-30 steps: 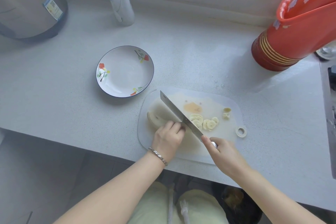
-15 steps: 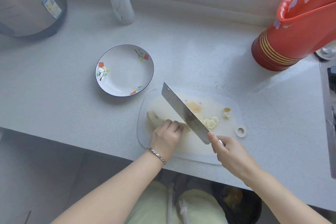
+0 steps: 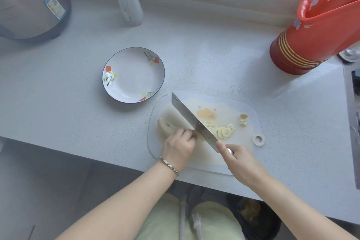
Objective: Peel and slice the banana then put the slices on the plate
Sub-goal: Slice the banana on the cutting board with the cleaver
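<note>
Fingers of the left hand curl on the peeled banana, and fingers of the right hand wrap round the knife handle. The blade stands at the banana's 3 o'clock end, with slices just past it on the board. The plate sits at the board's 10 o'clock.

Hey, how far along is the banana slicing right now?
Done: the banana is peeled and several slices lie on the cutting board. In hand: the left hand holds the uncut piece while the right hand grips the cleaver, blade at its cut end. Left: slicing that piece and moving all slices to the empty plate.
</note>
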Demonstrator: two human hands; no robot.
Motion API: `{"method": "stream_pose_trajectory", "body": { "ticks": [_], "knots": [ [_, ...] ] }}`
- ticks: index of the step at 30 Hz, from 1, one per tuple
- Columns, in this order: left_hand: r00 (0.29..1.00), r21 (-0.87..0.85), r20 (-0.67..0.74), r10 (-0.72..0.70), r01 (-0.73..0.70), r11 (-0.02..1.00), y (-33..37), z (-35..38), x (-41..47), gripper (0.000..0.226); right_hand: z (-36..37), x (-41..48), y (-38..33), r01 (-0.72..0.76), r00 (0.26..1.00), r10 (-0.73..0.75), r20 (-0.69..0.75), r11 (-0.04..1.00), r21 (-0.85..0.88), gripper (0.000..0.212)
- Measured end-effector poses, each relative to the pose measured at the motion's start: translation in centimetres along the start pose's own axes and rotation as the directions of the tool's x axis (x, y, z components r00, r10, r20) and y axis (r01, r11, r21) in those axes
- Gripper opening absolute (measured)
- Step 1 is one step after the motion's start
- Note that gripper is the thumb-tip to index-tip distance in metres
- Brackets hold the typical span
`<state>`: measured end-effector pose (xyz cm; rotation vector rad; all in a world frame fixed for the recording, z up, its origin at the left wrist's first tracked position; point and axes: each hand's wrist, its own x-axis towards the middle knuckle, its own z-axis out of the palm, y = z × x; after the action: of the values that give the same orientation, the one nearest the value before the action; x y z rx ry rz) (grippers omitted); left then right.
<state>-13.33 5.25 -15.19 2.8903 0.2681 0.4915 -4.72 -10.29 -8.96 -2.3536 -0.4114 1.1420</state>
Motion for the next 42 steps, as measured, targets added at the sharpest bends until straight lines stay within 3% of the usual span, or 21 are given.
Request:
{"method": "stream_pose_trajectory", "body": {
  "ticks": [4,12,24,29,34,42],
  "knots": [
    [1.0,0.01,0.006,-0.009,0.009,1.0,-0.2,0.0,-0.1,0.027,0.9,0.3,0.4,0.001,1.0,-0.001,-0.024,1.0,-0.021,0.058],
    [1.0,0.003,0.017,-0.008,0.008,1.0,-0.3,-0.2,-0.1,0.033,-0.2,0.0,0.5,-0.048,0.999,0.047,0.009,0.987,0.154,0.051],
    [0.999,-0.001,0.047,-0.004,0.004,1.0,-0.3,0.0,0.0,0.033,-1.0,-0.8,0.1,-0.017,1.0,0.015,0.021,0.995,0.093,0.053],
    [1.0,0.014,0.009,0.006,-0.006,1.0,-0.2,0.2,-0.2,0.026,0.1,-0.3,0.1,-0.023,1.0,0.023,-0.016,0.999,-0.024,0.071],
    [0.999,0.003,-0.039,-0.007,0.008,1.0,-0.2,0.2,-0.3,0.026,1.0,0.0,0.1,-0.016,0.999,0.014,-0.048,0.999,-0.034,0.056],
    [1.0,-0.016,-0.01,-0.025,0.025,1.0,-0.8,0.4,-0.5,0.03,0.3,0.1,0.7,-0.068,0.998,0.067,0.009,0.974,0.214,0.053]
  ]
}}
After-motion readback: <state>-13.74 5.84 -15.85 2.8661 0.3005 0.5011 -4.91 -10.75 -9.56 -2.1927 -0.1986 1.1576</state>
